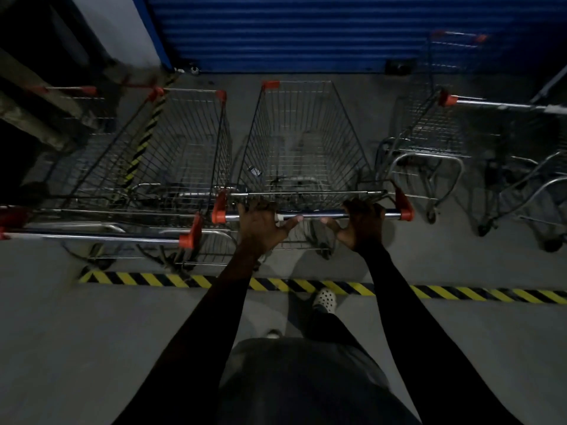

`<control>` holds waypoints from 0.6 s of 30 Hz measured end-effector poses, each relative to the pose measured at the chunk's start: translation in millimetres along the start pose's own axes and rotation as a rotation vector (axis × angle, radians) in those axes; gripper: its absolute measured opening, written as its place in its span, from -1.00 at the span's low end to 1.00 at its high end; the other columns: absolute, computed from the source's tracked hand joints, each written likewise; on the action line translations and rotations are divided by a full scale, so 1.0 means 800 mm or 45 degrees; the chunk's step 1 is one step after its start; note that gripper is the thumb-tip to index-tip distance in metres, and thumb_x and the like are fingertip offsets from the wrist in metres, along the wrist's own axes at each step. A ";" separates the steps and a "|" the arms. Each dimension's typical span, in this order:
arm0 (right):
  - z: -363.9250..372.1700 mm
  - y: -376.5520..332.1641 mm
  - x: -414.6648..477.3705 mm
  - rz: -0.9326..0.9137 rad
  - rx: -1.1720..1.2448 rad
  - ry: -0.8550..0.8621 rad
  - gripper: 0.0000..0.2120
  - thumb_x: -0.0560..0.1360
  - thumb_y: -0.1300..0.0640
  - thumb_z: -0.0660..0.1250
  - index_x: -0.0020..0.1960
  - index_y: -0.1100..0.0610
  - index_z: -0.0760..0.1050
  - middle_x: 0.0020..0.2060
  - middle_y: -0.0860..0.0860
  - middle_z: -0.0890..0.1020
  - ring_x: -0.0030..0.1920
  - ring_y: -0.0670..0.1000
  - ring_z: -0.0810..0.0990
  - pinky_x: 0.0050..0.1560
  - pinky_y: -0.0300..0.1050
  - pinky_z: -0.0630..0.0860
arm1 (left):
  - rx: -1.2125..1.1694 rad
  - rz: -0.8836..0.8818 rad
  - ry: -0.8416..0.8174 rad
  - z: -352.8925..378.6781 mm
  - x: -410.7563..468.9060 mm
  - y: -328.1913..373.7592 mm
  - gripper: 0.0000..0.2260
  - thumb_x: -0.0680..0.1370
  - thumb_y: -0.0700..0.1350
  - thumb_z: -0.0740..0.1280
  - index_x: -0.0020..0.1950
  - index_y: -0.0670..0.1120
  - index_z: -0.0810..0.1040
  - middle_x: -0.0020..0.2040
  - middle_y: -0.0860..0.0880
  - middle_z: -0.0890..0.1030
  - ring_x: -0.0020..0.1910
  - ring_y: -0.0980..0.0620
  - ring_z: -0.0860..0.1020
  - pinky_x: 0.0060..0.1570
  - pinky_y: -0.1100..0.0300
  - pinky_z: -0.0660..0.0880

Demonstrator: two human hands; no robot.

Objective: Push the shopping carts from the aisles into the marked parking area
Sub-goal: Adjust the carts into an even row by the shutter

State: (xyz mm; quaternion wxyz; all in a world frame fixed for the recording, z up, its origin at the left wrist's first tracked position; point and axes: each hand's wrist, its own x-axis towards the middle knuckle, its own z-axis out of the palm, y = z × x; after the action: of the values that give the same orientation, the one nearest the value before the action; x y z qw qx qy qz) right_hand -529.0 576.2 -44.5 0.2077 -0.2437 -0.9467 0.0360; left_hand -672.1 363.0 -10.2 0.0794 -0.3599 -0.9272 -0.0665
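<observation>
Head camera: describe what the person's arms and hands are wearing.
Both arms are covered by long, close-fitting black sleeves, the left sleeve and the right sleeve each ending at the wrist. The left hand and the right hand are bare: no gloves. The dim light hides any rings or marks.

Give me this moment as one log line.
left hand, right hand: grip cart handle | cart: beyond striped line | parked carts: both sides
</observation>
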 end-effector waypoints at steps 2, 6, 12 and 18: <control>-0.003 -0.003 -0.010 0.008 -0.013 0.014 -0.40 0.44 -0.44 0.35 0.00 0.11 0.63 -0.09 0.07 0.66 0.01 0.22 0.61 0.11 0.17 0.42 | -0.038 0.006 0.001 -0.001 -0.011 -0.001 -0.26 0.50 0.53 0.09 0.03 -0.10 0.70 0.10 -0.09 0.70 0.25 -0.15 0.56 0.30 -0.16 0.18; -0.010 -0.012 -0.026 0.024 -0.008 0.040 -0.46 0.43 -0.40 0.41 -0.07 0.10 0.62 -0.14 0.05 0.64 0.00 0.20 0.61 0.15 0.18 0.41 | -0.060 -0.014 -0.034 -0.004 -0.026 -0.002 -0.21 0.49 0.55 0.02 0.04 -0.09 0.69 0.10 -0.09 0.69 0.26 -0.15 0.54 0.26 -0.17 0.27; -0.019 -0.020 -0.038 0.014 -0.003 0.020 -0.44 0.48 -0.43 0.30 -0.13 0.10 0.57 -0.16 0.05 0.61 -0.01 0.18 0.59 0.12 0.11 0.36 | -0.252 -0.002 0.029 0.009 -0.057 -0.013 -0.40 0.55 0.35 0.21 0.21 -0.15 0.59 0.18 -0.19 0.57 0.22 -0.24 0.48 0.32 -0.22 0.34; -0.027 -0.025 -0.054 -0.003 0.015 0.110 -0.41 0.50 -0.46 0.22 -0.15 0.09 0.56 -0.17 0.03 0.61 0.00 0.16 0.56 0.12 0.09 0.32 | -0.413 -0.016 0.168 0.009 -0.063 -0.018 -0.61 0.63 0.20 0.17 0.04 -0.06 0.63 -0.02 -0.07 0.61 0.10 -0.16 0.50 0.28 -0.15 0.35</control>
State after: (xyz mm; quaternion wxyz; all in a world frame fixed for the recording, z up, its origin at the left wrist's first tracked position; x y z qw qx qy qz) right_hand -494.9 537.7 -37.5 0.2500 -0.2428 -0.9368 0.0309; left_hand -646.1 320.6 -27.8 0.0806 -0.3570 -0.8993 -0.2394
